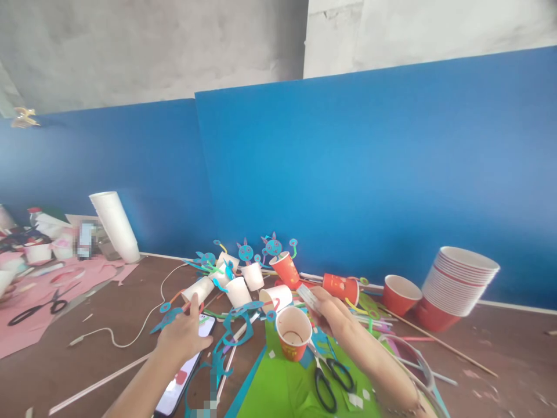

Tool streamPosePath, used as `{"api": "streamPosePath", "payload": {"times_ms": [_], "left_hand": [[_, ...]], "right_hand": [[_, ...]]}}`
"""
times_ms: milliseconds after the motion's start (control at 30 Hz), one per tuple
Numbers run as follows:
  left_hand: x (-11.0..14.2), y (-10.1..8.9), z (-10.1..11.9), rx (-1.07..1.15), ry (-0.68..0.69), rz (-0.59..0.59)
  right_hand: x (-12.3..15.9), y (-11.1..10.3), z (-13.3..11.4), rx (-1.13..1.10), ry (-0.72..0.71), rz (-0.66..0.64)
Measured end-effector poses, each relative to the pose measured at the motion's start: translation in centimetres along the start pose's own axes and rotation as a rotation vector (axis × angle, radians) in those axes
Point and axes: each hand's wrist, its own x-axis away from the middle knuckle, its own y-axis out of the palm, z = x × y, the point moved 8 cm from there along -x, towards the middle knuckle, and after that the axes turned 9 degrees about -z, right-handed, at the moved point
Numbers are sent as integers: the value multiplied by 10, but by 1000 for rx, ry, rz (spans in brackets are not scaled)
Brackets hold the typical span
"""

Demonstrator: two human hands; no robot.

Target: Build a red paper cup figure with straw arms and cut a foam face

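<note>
My left hand point(183, 335) hovers over or touches a smartphone point(185, 371) lying on the table, index finger stretched out, thumb apart, nothing held. In my right hand point(326, 307) a small flat white piece point(307, 297) sits between the fingers; its exact kind is unclear. Just below it stands an upright red paper cup point(294, 334) with its white inside showing. Black-handled scissors point(326, 377) lie beside that cup on green paper point(270, 383). Blue paper cutouts point(238, 328) are scattered between my hands.
White cups point(238, 292) and red cups point(342, 288) with blue paper faces point(272, 247) crowd the back. Cup stacks stand right point(456, 287) and left point(115, 226). Left lie pink paper point(82, 290), other scissors point(39, 307) and a white cable point(111, 334). A blue panel point(348, 174) bounds the table.
</note>
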Motion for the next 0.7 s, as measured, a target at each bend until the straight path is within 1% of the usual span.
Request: {"api": "streamPosePath", "payload": {"times_ms": [100,233,367,533,700], "left_hand": [[-5,5,-1,-8,6,-62],[-5,6,-1,12,43,-52],[-6,10,-1,4,88,-75],[-7,7,-5,10,69,-68],[-6,6,-1,-21,96,-56]], "right_hand": [[0,-1,2,-35,8,15],[1,0,-2,-56,-9,15],[1,1,-6,-42,-11,13],[2,3,-3,-3,12,-14],[2,2,-3,-29,10,-8]]}}
